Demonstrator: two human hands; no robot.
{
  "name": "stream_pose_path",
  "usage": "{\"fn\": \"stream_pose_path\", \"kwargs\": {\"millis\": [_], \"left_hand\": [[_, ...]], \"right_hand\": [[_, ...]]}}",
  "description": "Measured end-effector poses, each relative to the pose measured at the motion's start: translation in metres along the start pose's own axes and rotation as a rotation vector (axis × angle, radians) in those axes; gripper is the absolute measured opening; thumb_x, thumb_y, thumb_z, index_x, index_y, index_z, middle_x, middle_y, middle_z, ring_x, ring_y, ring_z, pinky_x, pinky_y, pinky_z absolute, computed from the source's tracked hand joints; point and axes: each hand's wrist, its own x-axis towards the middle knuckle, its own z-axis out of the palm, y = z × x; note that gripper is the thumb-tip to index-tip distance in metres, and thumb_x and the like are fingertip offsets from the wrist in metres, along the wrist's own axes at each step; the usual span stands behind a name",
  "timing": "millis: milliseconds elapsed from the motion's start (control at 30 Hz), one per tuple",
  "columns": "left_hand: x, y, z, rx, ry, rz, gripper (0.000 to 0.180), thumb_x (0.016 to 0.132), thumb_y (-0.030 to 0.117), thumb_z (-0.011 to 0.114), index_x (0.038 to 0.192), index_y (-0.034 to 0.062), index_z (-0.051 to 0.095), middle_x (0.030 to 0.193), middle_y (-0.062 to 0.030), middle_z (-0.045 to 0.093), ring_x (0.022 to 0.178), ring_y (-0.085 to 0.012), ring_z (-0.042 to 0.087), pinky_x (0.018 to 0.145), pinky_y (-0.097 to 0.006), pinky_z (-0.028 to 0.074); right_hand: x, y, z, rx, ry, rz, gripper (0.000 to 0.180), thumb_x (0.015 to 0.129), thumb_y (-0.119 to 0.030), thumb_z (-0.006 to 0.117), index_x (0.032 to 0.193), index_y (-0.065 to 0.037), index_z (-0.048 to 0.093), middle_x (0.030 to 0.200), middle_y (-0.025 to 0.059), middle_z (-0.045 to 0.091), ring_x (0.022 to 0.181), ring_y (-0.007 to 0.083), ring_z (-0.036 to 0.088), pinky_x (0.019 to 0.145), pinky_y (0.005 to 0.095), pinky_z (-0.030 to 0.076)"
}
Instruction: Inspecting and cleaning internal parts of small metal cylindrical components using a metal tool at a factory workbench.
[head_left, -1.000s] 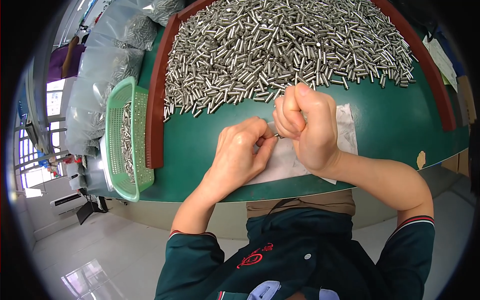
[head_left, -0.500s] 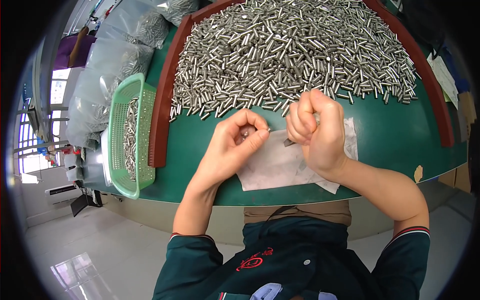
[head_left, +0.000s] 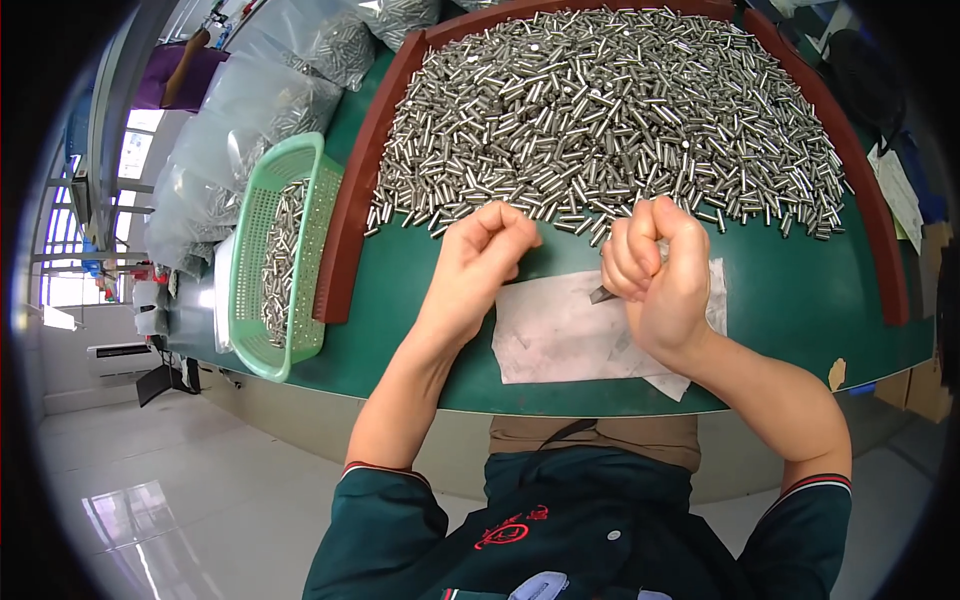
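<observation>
My left hand [head_left: 478, 268] is closed above the table, just left of the white cloth [head_left: 550, 345]. Its curled fingers hide the palm, where small metal pins showed half a second ago. Over the cloth's right part my right hand [head_left: 660, 275] makes a fist, with the end of a dark grey, flat-tipped piece [head_left: 601, 295] poking out below the fingers. The rest of that piece is hidden. Beyond both hands spreads a big heap of short, shiny metal pins [head_left: 610, 130].
Red-brown boards [head_left: 345, 245] border the heap on the green table [head_left: 450, 385]. A light green basket [head_left: 240, 285] with pins stands at left, beside clear plastic bags [head_left: 195, 205] of metal parts. Another person in purple [head_left: 190, 78] is at the far left.
My left fingers have curled closed, covering the pins that showed in the palm. My right fist keeps its grip on the grey piece. The whole view has shifted slightly.
</observation>
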Motion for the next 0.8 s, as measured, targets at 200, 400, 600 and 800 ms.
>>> {"fn": "stream_pose_path", "kwargs": {"millis": [200,400,600,800], "left_hand": [[0.009,-0.013,0.013,0.843,0.131,0.615,0.017,0.065,0.000,0.066,0.081,0.0036,0.060,0.059,-0.0037,0.043,0.049,-0.0136,0.039,0.045,-0.027,0.035],[0.015,-0.017,0.012,0.894,0.077,0.616,0.010,0.068,0.001,0.064,0.076,0.0021,0.057,0.070,-0.0091,0.053,0.053,-0.0235,0.051,0.049,-0.033,0.041],[0.003,-0.006,0.016,0.763,0.004,0.495,0.005,0.070,0.001,0.061,0.072,-0.0001,0.056,0.061,-0.0081,0.049,0.051,-0.0197,0.047,0.048,-0.031,0.038],[-0.018,-0.006,0.016,0.717,-0.159,0.357,0.008,0.069,0.003,0.061,0.068,-0.0015,0.054,0.056,-0.0081,0.046,0.048,-0.0188,0.044,0.046,-0.030,0.036]], "right_hand": [[0.001,-0.001,0.002,0.023,0.014,0.002,0.037,0.087,-0.023,0.030,0.053,-0.009,0.027,0.045,-0.0016,0.026,0.040,0.0067,0.021,0.039,0.0236,0.019],[0.000,-0.002,0.003,0.009,0.015,-0.008,0.038,0.088,-0.023,0.030,0.053,-0.009,0.028,0.046,-0.0010,0.026,0.040,0.0071,0.022,0.039,0.0234,0.020],[-0.001,-0.002,0.001,0.008,0.020,-0.002,0.038,0.088,-0.023,0.030,0.053,-0.009,0.028,0.046,-0.0011,0.026,0.040,0.0072,0.021,0.039,0.0233,0.020],[-0.002,-0.004,0.001,0.030,-0.036,-0.044,0.039,0.088,-0.028,0.030,0.052,-0.011,0.027,0.044,-0.0018,0.024,0.039,0.0081,0.017,0.039,0.0237,0.017]]}}
